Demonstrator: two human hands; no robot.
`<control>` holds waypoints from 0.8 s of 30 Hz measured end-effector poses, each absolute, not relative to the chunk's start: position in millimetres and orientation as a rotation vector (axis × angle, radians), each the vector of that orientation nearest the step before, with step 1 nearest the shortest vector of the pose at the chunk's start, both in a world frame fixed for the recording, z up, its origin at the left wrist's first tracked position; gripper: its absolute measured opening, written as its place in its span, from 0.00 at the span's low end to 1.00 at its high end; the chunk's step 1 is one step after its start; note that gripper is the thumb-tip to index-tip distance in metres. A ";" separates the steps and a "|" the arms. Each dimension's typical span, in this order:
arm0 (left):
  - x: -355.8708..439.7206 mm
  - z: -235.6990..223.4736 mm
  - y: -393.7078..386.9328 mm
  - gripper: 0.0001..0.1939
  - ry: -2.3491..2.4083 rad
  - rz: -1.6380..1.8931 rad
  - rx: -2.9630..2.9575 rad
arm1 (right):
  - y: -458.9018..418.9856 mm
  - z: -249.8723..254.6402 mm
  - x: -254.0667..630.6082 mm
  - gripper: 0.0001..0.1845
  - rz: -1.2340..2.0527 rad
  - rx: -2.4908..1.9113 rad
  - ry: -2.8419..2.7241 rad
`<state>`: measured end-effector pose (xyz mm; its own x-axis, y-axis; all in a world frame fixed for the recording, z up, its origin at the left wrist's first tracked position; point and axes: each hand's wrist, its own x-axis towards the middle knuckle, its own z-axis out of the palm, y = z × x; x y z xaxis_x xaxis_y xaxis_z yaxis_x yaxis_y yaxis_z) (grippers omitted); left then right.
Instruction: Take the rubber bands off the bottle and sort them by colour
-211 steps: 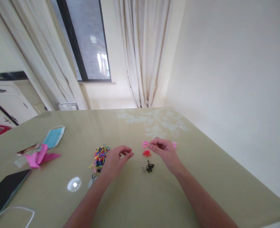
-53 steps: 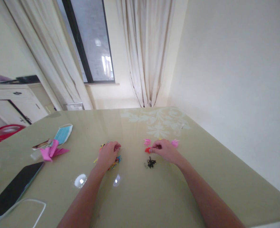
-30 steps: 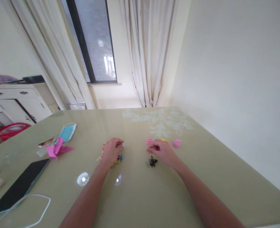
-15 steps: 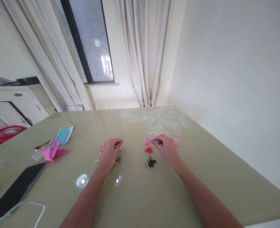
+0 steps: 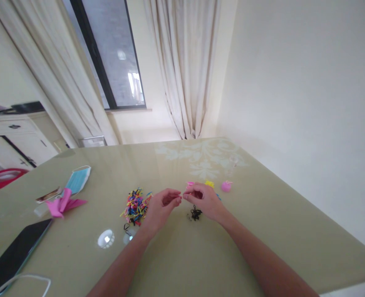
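My left hand (image 5: 160, 208) is in the middle of the table, thumb and fingertips pinched on what looks like a small rubber band, mostly hidden. Its fingertips nearly meet those of my right hand (image 5: 205, 200), also closed in a pinch; what it holds, if anything, I cannot make out. Left of my left hand lies a heap of multicoloured rubber bands (image 5: 135, 206). Black rubber bands (image 5: 196, 213) lie just below my right hand. Beyond it show pink bands (image 5: 190, 184) and yellow bands (image 5: 210, 183); a few blue ones (image 5: 218, 196) peek out behind it. My right hand hides the red bands.
A round pink item (image 5: 226, 186) sits right of the yellow bands. On the left lie a blue face mask (image 5: 78, 180), a folded pink paper shape (image 5: 64, 203), a dark tablet-like device (image 5: 17, 253) and a white cable (image 5: 30, 276). A wall borders the table's right side.
My right hand went from the red pile to beyond it, then came left toward my left hand. My left hand has lifted off the multicoloured heap and moved right, uncovering it.
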<state>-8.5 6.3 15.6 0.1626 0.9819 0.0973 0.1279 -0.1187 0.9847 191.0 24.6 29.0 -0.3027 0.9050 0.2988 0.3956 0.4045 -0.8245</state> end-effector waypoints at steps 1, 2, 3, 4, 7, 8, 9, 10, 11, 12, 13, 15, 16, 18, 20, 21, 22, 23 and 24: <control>-8.5 16.2 6.0 0.18 1.133 1.100 1.463 | 24.0 29.2 190.8 0.15 0.832 -1.110 -1.873; -8.4 16.7 5.6 0.18 1.125 1.094 1.466 | 23.8 29.1 190.6 0.16 0.838 -1.107 -1.874; -8.3 17.1 5.4 0.18 1.117 1.086 1.470 | 24.1 28.6 190.7 0.16 0.838 -1.106 -1.874; -8.3 17.3 5.3 0.18 1.109 1.079 1.475 | 24.8 27.7 191.0 0.15 0.839 -1.110 -1.868; -10.3 17.0 6.8 0.19 1.105 1.085 1.484 | 29.7 23.6 193.7 0.13 0.861 -1.142 -1.790; -11.6 16.7 7.9 0.18 1.112 1.094 1.486 | 31.7 22.4 194.8 0.13 0.872 -1.149 -1.757; -12.9 16.3 9.1 0.17 1.120 1.100 1.489 | 33.4 21.5 195.9 0.13 0.883 -1.150 -1.732; -14.1 16.0 10.1 0.16 1.126 1.106 1.492 | 34.6 20.9 196.7 0.14 0.893 -1.145 -1.720; -14.9 15.6 11.0 0.15 1.127 1.109 1.495 | 35.3 20.7 197.1 0.14 0.900 -1.136 -1.720; -15.3 15.3 11.5 0.15 1.123 1.110 1.497 | 35.3 20.8 197.1 0.14 0.905 -1.126 -1.731; -15.1 15.0 11.5 0.15 1.113 1.109 1.497 | 34.8 21.2 196.7 0.13 0.908 -1.113 -1.747; -13.2 14.2 10.5 0.14 1.084 1.100 1.491 | 32.8 22.0 195.2 0.13 0.915 -1.087 -1.788; -11.7 13.7 9.7 0.14 1.071 1.091 1.487 | 31.7 22.2 194.5 0.12 0.921 -1.075 -1.806; -8.4 12.6 8.2 0.13 1.060 1.073 1.482 | 30.1 22.1 193.5 0.12 0.938 -1.062 -1.834; -6.3 11.8 7.8 0.13 1.060 1.056 1.488 | 29.8 21.4 193.6 0.11 0.948 -1.072 -1.842; -6.4 11.8 8.2 0.13 1.063 1.049 1.496 | 30.2 21.1 194.1 0.11 0.948 -1.081 -1.830; -7.6 12.1 8.9 0.13 1.073 1.044 1.513 | 30.8 21.1 194.8 0.11 0.950 -1.091 -1.805; -10.1 12.7 10.0 0.12 1.103 1.033 1.545 | 31.7 21.4 195.7 0.11 0.962 -1.098 -1.769; -14.1 13.5 11.4 0.12 1.165 1.015 1.601 | 32.5 22.1 196.8 0.12 0.987 -1.097 -1.720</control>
<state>-14.1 11.4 13.5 0.2244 0.9680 0.1125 0.2437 -0.1675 0.9553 196.8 32.5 22.1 -0.2565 0.9371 0.2366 0.2688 0.3043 -0.9139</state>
